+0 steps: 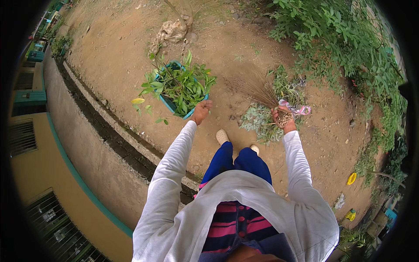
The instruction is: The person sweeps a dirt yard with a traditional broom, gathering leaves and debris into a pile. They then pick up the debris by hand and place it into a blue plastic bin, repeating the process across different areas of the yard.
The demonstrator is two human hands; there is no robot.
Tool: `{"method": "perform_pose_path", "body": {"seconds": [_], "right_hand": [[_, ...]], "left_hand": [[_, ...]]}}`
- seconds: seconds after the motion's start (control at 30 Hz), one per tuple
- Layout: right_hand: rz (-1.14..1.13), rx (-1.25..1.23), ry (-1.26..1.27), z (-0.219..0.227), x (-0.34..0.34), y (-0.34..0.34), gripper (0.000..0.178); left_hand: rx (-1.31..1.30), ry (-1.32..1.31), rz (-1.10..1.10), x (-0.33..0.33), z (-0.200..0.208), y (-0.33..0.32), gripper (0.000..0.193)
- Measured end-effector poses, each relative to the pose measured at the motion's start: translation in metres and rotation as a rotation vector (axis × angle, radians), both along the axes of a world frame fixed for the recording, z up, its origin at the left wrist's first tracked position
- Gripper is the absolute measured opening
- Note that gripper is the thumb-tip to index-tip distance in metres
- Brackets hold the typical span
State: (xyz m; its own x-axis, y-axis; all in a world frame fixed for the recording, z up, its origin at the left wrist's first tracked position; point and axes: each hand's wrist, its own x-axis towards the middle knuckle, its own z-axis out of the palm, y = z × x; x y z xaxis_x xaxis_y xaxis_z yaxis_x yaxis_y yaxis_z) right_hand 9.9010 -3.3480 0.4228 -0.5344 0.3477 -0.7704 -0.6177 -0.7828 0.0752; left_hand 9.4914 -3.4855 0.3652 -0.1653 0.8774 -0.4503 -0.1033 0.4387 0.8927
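My right hand [283, 118] is closed round the butt of a stick broom [259, 91], whose thin brown bristles fan out to the upper left. A pink and white strip of cloth or plastic [301, 110] lies beside that hand. Cut leafy greens [258, 118] are heaped on the ground under and around the broom. On the left, a teal plastic tub [167, 104] is filled with green leafy branches [185, 85]. My left hand [201, 111] is at the tub's near right rim, fingers stretched out to the right; whether it touches the rim is hard to tell.
Bare brown soil surrounds my feet in beige clogs [222, 136]. A drainage channel [109, 131] and concrete walkway [91, 126] run along the left, beside a yellow building [56, 161]. A tree base with a rock [173, 30] stands ahead. Bushes [336, 39] fill the right; yellow litter [352, 178] lies there.
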Motion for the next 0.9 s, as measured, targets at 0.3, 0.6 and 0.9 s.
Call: {"method": "perform_pose_path", "body": {"seconds": [0.3, 0.6, 0.9], "right_hand": [[-0.042, 0.132, -0.113, 0.166, -0.060, 0.008, 0.016], [0.152, 0.250, 0.193, 0.095, -0.215, 0.204, 0.025], [-0.142, -0.007, 0.105, -0.015, -0.097, 0.297, 0.039]], "left_hand": [[0.045, -0.039, -0.099, -0.004, 0.015, 0.092, 0.030], [-0.070, -0.034, -0.014, -0.054, 0.039, 0.157, 0.037], [-0.123, -0.097, 0.042, -0.054, 0.021, 0.230, 0.037]]}}
